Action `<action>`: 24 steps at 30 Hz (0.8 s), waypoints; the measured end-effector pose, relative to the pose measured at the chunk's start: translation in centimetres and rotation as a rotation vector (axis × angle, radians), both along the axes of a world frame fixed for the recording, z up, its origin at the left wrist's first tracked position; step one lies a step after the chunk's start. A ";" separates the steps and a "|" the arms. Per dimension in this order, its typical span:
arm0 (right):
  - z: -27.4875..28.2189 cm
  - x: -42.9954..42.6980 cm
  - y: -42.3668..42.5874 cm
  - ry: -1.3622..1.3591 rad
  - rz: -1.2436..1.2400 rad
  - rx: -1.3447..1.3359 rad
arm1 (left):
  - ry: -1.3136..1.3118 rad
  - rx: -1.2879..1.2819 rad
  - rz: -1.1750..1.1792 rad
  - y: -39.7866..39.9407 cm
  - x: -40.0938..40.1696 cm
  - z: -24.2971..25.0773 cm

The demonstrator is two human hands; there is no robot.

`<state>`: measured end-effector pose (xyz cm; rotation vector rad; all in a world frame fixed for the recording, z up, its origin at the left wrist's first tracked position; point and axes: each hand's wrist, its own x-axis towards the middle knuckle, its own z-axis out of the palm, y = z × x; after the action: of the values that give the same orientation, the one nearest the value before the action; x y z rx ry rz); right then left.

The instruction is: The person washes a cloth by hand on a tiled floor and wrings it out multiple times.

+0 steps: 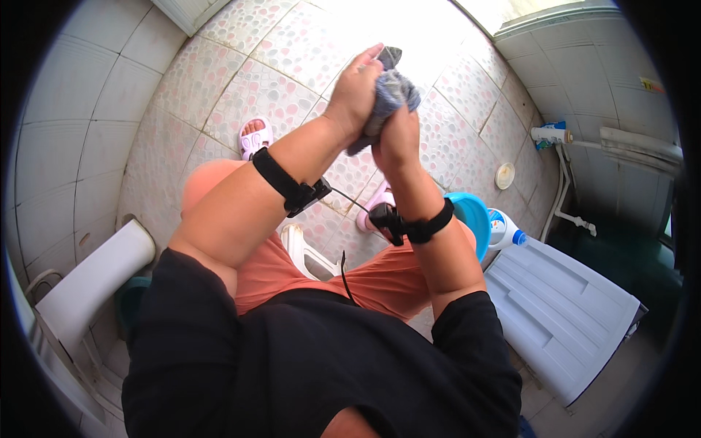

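Observation:
A bunched piece of grey and blue cloth (pixel 395 90), perhaps a sock, is gripped between both hands in front of me. My left hand (pixel 355 90) wraps around it from the left, with fingers pointing up and away. Below and to the right, my right hand (pixel 400 137) is clenched on the same cloth. A dark grey end (pixel 390 56) sticks out past the left fingers, and another grey end (pixel 360 145) hangs below the hands. The cloth's full shape is hidden by the fingers. Both hands are raised above the tiled floor (pixel 285 82).
A turquoise plastic basin (pixel 477 219) stands by my right knee, beside a white bottle with a blue cap (pixel 501 229). Nearby are a light grey ridged plastic lid (pixel 558 317) and a small round dish (pixel 505 176). A white plastic stool (pixel 298 249) shows between my legs. Pipes (pixel 564 186) run along the right wall.

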<state>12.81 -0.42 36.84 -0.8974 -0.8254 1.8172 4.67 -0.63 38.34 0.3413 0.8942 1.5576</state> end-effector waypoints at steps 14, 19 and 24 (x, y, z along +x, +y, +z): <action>-2.2 1.9 3.8 -0.015 -0.087 -0.079 | 0.205 0.005 -0.056 -0.4 2.7 -1.7; -1.6 1.6 2.3 -0.032 -0.044 -0.114 | 0.250 0.013 -0.135 0.4 1.1 -1.9; -0.5 0.5 0.9 -0.018 -0.026 -0.012 | 0.146 0.003 -0.062 0.5 0.7 -1.2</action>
<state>13.35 0.47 36.35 -0.9289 -0.8115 1.7952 5.37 -0.16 37.18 0.4858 0.9855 1.4916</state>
